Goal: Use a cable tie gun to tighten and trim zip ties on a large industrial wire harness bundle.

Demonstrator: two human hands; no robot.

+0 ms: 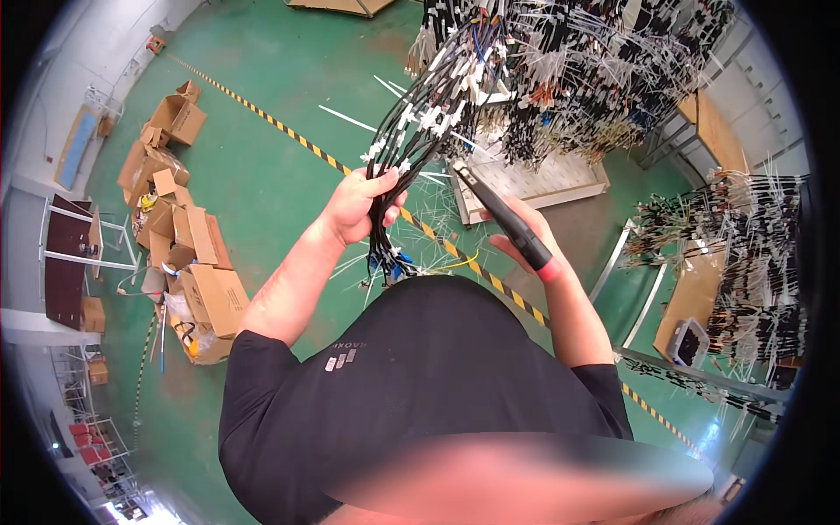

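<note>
- My left hand (360, 206) is clamped around one thick bundle of black wires with white tie tags (411, 140); the bundle rises from my fist toward the rack above and its loose ends hang below my fingers.
- My right hand (525, 229) is closed on one long black hand tool with a red butt end (507, 220), held slantwise, its tip pointing up toward the bundle but not touching it as far as I can see.
- My two hands are apart, the bundle between them and nearer the left.
- One large rack crowded with hanging black and white wire harnesses (577, 70) stands ahead of me; a second such rack (752, 262) stands to my right.
- One white perforated board (534, 179) lies on the green floor (262, 175) under the first rack.
- Loose white cable ties (437, 206) are scattered on the floor, too many to count.
- One yellow-and-black striped line (289, 133) crosses the floor.
- A heap of brown cardboard boxes (179, 227), roughly ten, lies at my left.
</note>
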